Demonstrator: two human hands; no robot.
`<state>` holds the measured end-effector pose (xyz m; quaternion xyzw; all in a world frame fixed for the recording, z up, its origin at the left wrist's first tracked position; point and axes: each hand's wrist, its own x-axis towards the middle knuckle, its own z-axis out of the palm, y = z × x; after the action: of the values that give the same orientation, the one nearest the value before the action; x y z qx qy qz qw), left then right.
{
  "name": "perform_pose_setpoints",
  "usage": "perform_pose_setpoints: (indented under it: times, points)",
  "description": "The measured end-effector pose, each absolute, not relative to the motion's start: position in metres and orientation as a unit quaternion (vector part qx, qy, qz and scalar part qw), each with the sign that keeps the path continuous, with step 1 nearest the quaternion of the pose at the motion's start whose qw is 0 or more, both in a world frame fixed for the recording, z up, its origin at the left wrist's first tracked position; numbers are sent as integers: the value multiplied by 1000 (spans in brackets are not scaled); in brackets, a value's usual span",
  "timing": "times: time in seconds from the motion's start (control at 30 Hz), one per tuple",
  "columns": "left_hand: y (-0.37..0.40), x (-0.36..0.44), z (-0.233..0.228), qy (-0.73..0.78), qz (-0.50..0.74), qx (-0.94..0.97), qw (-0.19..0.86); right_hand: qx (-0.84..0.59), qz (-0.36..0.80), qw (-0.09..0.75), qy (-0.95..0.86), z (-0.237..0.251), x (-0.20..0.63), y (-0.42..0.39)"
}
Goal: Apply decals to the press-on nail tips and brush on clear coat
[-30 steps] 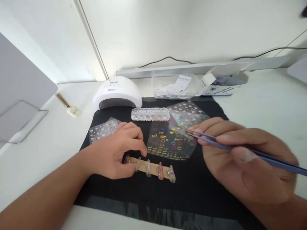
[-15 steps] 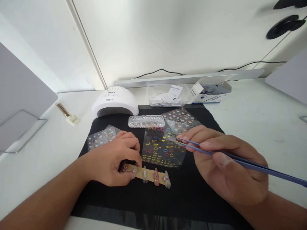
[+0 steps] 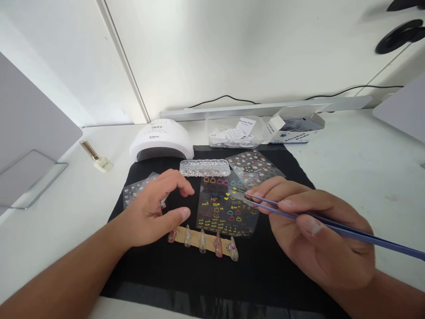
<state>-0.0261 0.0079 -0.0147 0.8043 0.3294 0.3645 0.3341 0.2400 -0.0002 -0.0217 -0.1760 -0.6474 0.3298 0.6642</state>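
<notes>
Five false nails point(image 3: 203, 238), pointed and glossy, are stuck in a row on a flat tan strip point(image 3: 192, 235) so that they stay put on the black mat point(image 3: 265, 270). The left hand point(image 3: 154, 210) is lifted just above the strip's left end, fingers loosely spread and curled, with nothing gripped. Slim blue tweezers point(image 3: 299, 215) are pinched between the thumb and fingers of the right hand point(image 3: 315, 239), held low and slanted like a pen; their fine tips are brought to the right edge of a clear, shiny sticker sheet point(image 3: 224, 208) printed with small bright hearts and faces (whether a sticker is caught between the tips cannot be told). Behind it lie a second sticker sheet point(image 3: 254, 165), a clear ridged gem box point(image 3: 205, 167) and a smooth white domed nail lamp point(image 3: 161, 139).
</notes>
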Motion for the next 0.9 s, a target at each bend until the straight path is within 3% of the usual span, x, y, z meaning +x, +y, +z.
perform_pose_setpoints:
  times: [0.23, 0.37, 0.9]
  points:
    - [-15, -2, -20, 302, 480, 713, 412, -189, 349, 665, -632, -20, 239, -4]
    - [-19, 8, -19, 317, 520, 683, 403, -207, 349, 665, -628, -20, 238, -5]
    - [-20, 10, -17, 350, 535, 658, 399, -180, 375, 665, -621, -20, 233, -7]
